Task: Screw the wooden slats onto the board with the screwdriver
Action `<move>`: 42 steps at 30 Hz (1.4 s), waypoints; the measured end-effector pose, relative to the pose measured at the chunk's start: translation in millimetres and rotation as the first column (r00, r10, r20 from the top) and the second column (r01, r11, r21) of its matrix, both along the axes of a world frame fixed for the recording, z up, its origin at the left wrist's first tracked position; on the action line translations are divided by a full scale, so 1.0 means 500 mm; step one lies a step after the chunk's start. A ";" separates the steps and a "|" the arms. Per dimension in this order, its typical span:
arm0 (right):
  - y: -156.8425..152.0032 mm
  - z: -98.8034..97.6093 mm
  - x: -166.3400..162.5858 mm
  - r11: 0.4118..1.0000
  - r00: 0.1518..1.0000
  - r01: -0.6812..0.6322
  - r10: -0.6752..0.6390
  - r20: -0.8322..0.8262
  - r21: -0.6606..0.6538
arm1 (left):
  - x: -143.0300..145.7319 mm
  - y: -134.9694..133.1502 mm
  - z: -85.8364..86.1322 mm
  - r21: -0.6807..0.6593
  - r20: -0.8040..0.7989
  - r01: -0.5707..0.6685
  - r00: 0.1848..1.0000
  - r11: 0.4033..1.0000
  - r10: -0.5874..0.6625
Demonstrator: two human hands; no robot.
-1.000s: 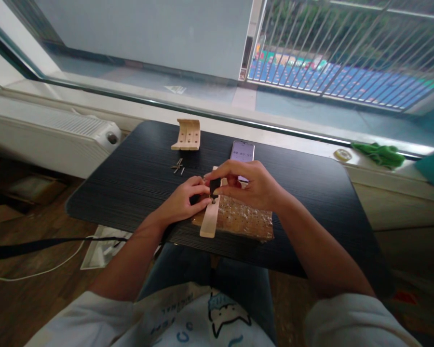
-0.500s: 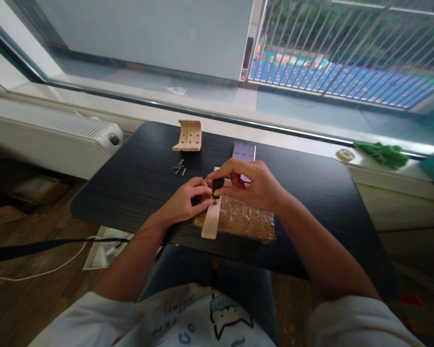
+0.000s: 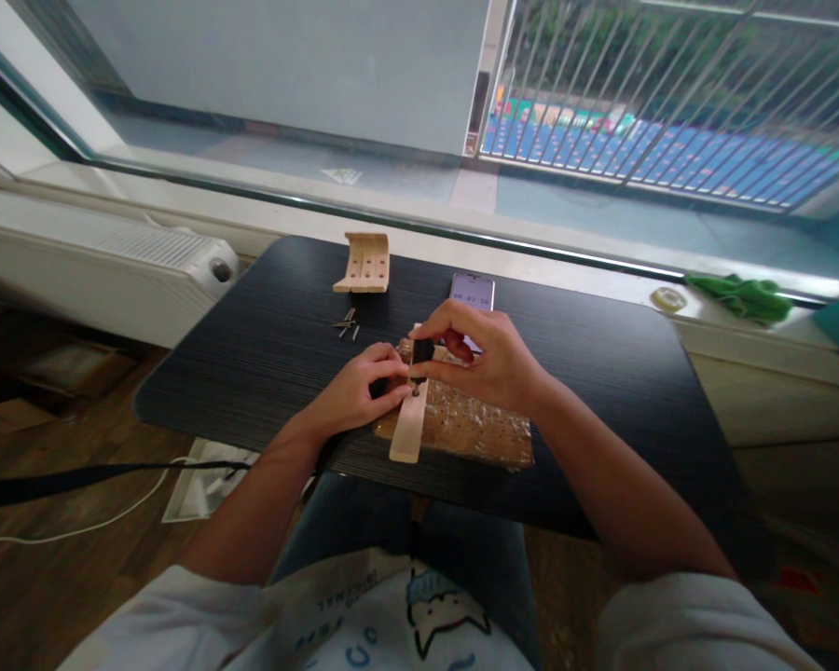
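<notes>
My right hand [image 3: 486, 359] pinches a small black tool [image 3: 420, 355] upright over a pale wooden strip [image 3: 408, 431]. The strip lies along the left edge of a brown board wrapped in clear plastic [image 3: 472, 424]. My left hand [image 3: 356, 387] rests with curled fingers against the strip beside the tool's tip, holding it down. Both hands sit near the front middle of the black table [image 3: 266, 345].
A curved wooden piece with holes [image 3: 364, 264] lies at the table's back. Several small screws [image 3: 347, 323] lie just in front of it. A phone [image 3: 471, 293] with a lit screen sits behind my right hand. A white radiator [image 3: 112, 252] stands left; a green cloth [image 3: 741, 296] lies on the sill.
My right hand's fingers have shifted slightly around the black tool, as if turning it in place. The left hand and the strip stay where they were.
</notes>
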State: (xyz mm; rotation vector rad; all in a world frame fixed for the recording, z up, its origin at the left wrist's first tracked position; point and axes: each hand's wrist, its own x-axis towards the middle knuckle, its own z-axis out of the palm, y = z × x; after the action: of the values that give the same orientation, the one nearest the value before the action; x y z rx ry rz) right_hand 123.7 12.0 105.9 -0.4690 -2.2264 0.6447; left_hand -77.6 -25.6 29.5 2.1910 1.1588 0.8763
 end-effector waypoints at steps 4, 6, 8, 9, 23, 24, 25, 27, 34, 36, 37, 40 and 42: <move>-0.001 -0.004 -0.002 1.000 1.000 0.012 -0.012 -0.015 0.018 | 0.000 0.000 0.000 0.001 -0.009 0.002 1.000 1.000 -0.002; -0.002 -0.005 -0.004 0.999 0.999 0.033 -0.033 -0.010 0.019 | 0.000 0.000 0.000 0.001 -0.016 0.000 1.000 1.000 0.000; -0.003 -0.006 -0.005 0.998 0.998 0.065 -0.065 0.007 0.024 | 0.000 0.000 -0.001 -0.003 -0.024 -0.003 1.000 1.000 0.002; -0.004 -0.007 -0.005 0.996 0.996 0.081 -0.082 0.019 0.029 | 0.000 -0.001 -0.002 -0.004 -0.025 -0.004 1.000 1.000 0.004; 0.004 -0.003 0.002 0.986 0.992 -0.116 0.110 0.054 0.122 | 0.000 -0.002 0.000 0.036 -0.032 -0.009 0.999 0.999 0.010; 0.004 0.002 0.004 0.985 0.988 -0.139 0.130 0.088 0.103 | 0.000 -0.002 0.000 0.033 -0.033 -0.018 0.999 0.999 0.020; 0.003 0.006 0.007 0.984 0.983 -0.156 0.147 0.107 0.081 | 0.000 -0.002 -0.001 0.033 -0.036 -0.027 0.999 0.999 0.028; 0.001 0.013 0.011 0.982 0.975 -0.187 0.184 0.126 0.009 | -0.001 -0.002 -0.003 0.040 -0.043 -0.037 0.998 0.999 0.039; -0.001 0.011 0.009 0.961 0.963 -0.245 0.256 0.082 -0.126 | -0.002 -0.002 -0.004 0.040 -0.055 -0.030 0.998 0.999 0.032; 0.000 0.011 0.008 0.957 0.960 -0.263 0.272 0.066 -0.125 | -0.002 -0.002 -0.003 0.042 -0.058 -0.032 0.998 0.999 0.034; 0.001 0.011 0.007 0.955 0.959 -0.268 0.278 0.063 -0.124 | -0.001 -0.002 -0.003 0.042 -0.056 -0.027 0.998 0.999 0.029; 0.003 0.011 0.006 0.955 0.958 -0.267 0.277 0.072 -0.131 | 0.000 -0.001 -0.002 0.023 -0.049 -0.028 0.998 0.999 0.029; 0.003 0.011 0.006 0.958 0.961 -0.259 0.269 0.067 -0.125 | 0.000 -0.002 -0.001 0.012 -0.047 -0.040 0.998 0.999 0.040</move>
State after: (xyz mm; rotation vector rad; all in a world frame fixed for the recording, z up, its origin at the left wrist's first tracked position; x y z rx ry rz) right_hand 126.9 13.7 111.4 -0.2593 -2.3623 0.9115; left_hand -77.4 -26.5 29.0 2.2156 1.2271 0.8530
